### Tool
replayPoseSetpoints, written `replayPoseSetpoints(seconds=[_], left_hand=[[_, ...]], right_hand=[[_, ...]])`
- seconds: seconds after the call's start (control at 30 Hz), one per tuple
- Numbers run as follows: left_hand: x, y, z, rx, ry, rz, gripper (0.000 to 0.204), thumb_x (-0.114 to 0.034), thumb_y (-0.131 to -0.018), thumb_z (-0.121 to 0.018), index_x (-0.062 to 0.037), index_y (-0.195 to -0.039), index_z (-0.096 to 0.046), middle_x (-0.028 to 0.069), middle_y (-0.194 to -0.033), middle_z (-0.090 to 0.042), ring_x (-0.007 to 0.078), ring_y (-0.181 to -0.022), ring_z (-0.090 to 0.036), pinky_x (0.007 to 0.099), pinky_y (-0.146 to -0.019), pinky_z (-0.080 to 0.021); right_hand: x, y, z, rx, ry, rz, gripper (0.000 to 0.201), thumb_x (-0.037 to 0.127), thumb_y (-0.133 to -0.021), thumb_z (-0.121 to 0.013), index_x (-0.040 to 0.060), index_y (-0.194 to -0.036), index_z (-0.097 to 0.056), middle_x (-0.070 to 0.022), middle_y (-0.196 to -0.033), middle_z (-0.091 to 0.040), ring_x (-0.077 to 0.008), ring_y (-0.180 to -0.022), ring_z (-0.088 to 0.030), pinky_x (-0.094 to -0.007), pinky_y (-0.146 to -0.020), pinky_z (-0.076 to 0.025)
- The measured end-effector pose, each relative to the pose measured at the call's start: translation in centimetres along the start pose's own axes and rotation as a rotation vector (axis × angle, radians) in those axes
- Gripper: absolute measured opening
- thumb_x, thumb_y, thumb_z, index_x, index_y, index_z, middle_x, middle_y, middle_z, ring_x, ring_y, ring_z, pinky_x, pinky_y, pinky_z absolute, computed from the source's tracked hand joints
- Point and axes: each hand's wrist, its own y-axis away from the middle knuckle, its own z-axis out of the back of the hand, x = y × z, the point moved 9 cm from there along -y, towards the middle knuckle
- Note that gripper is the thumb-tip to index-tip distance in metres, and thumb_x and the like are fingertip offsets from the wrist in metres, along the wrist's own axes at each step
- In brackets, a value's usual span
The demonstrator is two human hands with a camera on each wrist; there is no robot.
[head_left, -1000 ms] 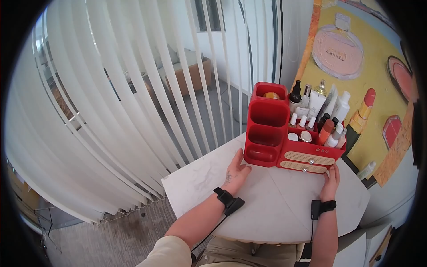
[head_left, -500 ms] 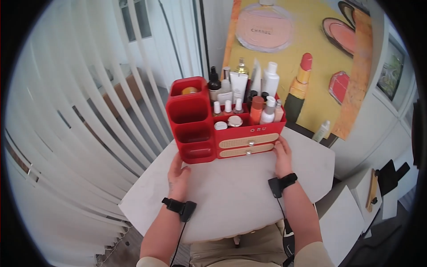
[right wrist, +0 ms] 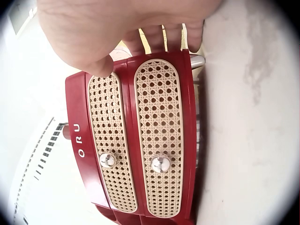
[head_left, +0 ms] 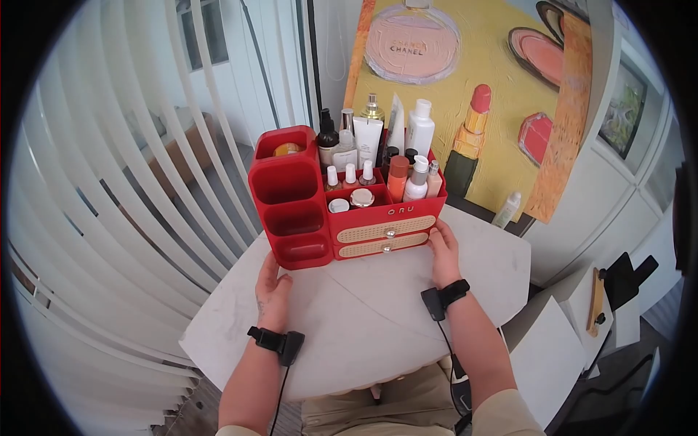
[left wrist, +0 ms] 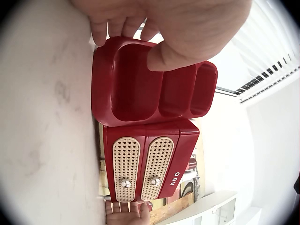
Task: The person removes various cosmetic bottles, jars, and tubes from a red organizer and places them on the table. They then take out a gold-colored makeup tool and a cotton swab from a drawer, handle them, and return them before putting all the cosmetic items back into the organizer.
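Note:
A red makeup organizer [head_left: 349, 218] marked ORU stands on the marble-look table [head_left: 363, 327]. Two drawers with cane fronts [right wrist: 157, 117] and silver knobs [right wrist: 161, 163] face me. My left hand [head_left: 273, 291] lies along the organizer's left end, its fingers extended beside the wall and its thumb over the front compartment [left wrist: 133, 84]. At the opposite end is my right hand [head_left: 446, 254], fingers reaching straight back along the side, thumb by the upper drawer's end. Bottles [head_left: 420, 129], nail polishes [head_left: 350, 174] and jars [head_left: 362, 197] fill the right section.
Behind the organizer leans a yellow painting [head_left: 414, 80] of cosmetics. A small tube [head_left: 507, 209] lies near its lower edge. Vertical blinds [head_left: 138, 203] hang on the left. White box-like furniture [head_left: 549, 341] stands at the lower right. Black bands [head_left: 278, 344] with cables sit on both wrists.
The head view has turned right, so the organizer, table and hands appear farther left. Both hands stay at the organizer's two ends.

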Motion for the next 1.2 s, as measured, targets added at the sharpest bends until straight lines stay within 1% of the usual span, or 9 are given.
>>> replayPoseSetpoints(seconds=[0.63,0.73,0.83,0.9,0.93,1.03,1.1,1.13,1.2], left_hand=[[-0.1,0.2,0.2,-0.003,0.023,0.034,0.064,0.004,-0.086,-0.045,-0.0023,-0.148,-0.033,0.0129,-0.150,-0.040,0.0256,-0.143,-0.032,0.0354,-0.113,-0.030],[-0.1,0.3,0.3,-0.014,0.030,0.057,0.064,0.002,-0.086,-0.046,-0.0018,-0.149,-0.033,0.0131,-0.151,-0.038,0.0254,-0.143,-0.032,0.0351,-0.112,-0.030],[0.3,0.3,0.5,-0.030,0.034,0.076,0.064,0.001,-0.087,-0.047,-0.0010,-0.149,-0.032,0.0133,-0.151,-0.038,0.0253,-0.143,-0.031,0.0349,-0.111,-0.032],[0.3,0.3,0.6,-0.029,0.010,0.066,0.064,0.001,-0.087,-0.047,-0.0004,-0.149,-0.031,0.0136,-0.151,-0.038,0.0254,-0.143,-0.033,0.0346,-0.109,-0.035],[0.5,0.1,0.7,-0.033,0.019,0.066,0.064,0.001,-0.087,-0.047,-0.0004,-0.149,-0.031,0.0136,-0.151,-0.038,0.0254,-0.143,-0.033,0.0346,-0.109,-0.035],[0.9,-0.1,0.9,-0.036,-0.006,0.054,0.065,0.002,-0.086,-0.048,-0.0005,-0.149,-0.031,0.0142,-0.151,-0.039,0.0254,-0.142,-0.034,0.0335,-0.107,-0.038],[0.4,-0.1,0.8,-0.015,-0.009,0.026,0.065,0.003,-0.086,-0.048,-0.0007,-0.148,-0.032,0.0150,-0.150,-0.039,0.0248,-0.140,-0.036,0.0326,-0.106,-0.039],[0.3,-0.2,1.0,-0.023,0.005,0.019,0.065,0.003,-0.086,-0.048,-0.0007,-0.148,-0.032,0.0150,-0.150,-0.039,0.0248,-0.140,-0.036,0.0326,-0.106,-0.039],[0.5,-0.1,1.1,-0.028,0.008,0.026,0.064,0.001,-0.086,-0.049,-0.0011,-0.148,-0.033,0.0156,-0.150,-0.040,0.0237,-0.138,-0.040,0.0321,-0.105,-0.040]], right_hand=[[-0.5,-0.3,0.2,-0.004,-0.013,0.002,0.039,0.024,-0.102,-0.049,0.0014,-0.133,-0.050,-0.0074,-0.124,-0.059,-0.0162,-0.111,-0.056,-0.0335,-0.096,-0.045],[-0.2,-0.2,0.0,-0.001,-0.023,-0.005,0.040,0.021,-0.100,-0.048,-0.0003,-0.135,-0.050,-0.0080,-0.126,-0.059,-0.0159,-0.113,-0.054,-0.0301,-0.098,-0.042],[0.0,-0.1,0.0,-0.003,-0.014,-0.001,0.041,0.022,-0.100,-0.048,0.0001,-0.135,-0.049,-0.0083,-0.126,-0.059,-0.0163,-0.114,-0.054,-0.0305,-0.096,-0.043],[0.2,-0.1,0.0,0.012,-0.009,0.020,0.044,0.028,-0.101,-0.050,0.0042,-0.137,-0.047,-0.0080,-0.131,-0.055,-0.0186,-0.118,-0.053,-0.0352,-0.098,-0.043],[0.2,0.0,0.0,0.018,-0.002,0.022,0.044,0.028,-0.101,-0.050,0.0042,-0.137,-0.047,-0.0080,-0.131,-0.055,-0.0186,-0.118,-0.053,-0.0352,-0.098,-0.043],[1.0,0.4,0.2,-0.032,0.000,0.069,0.045,0.028,-0.101,-0.050,0.0057,-0.139,-0.044,-0.0081,-0.133,-0.054,-0.0186,-0.118,-0.053,-0.0352,-0.098,-0.043],[2.8,0.9,1.4,-0.181,0.080,0.168,0.045,0.018,-0.099,-0.050,0.0025,-0.140,-0.042,-0.0122,-0.136,-0.051,-0.0207,-0.120,-0.051,-0.0338,-0.097,-0.043],[3.3,0.9,1.2,-0.169,0.087,0.179,0.045,0.018,-0.099,-0.050,0.0025,-0.140,-0.042,-0.0122,-0.136,-0.051,-0.0207,-0.120,-0.051,-0.0338,-0.097,-0.043],[4.9,1.3,2.3,-0.291,0.163,0.301,0.046,0.009,-0.096,-0.051,0.0032,-0.140,-0.042,-0.0123,-0.135,-0.052,-0.0217,-0.122,-0.050,-0.0329,-0.097,-0.044]])
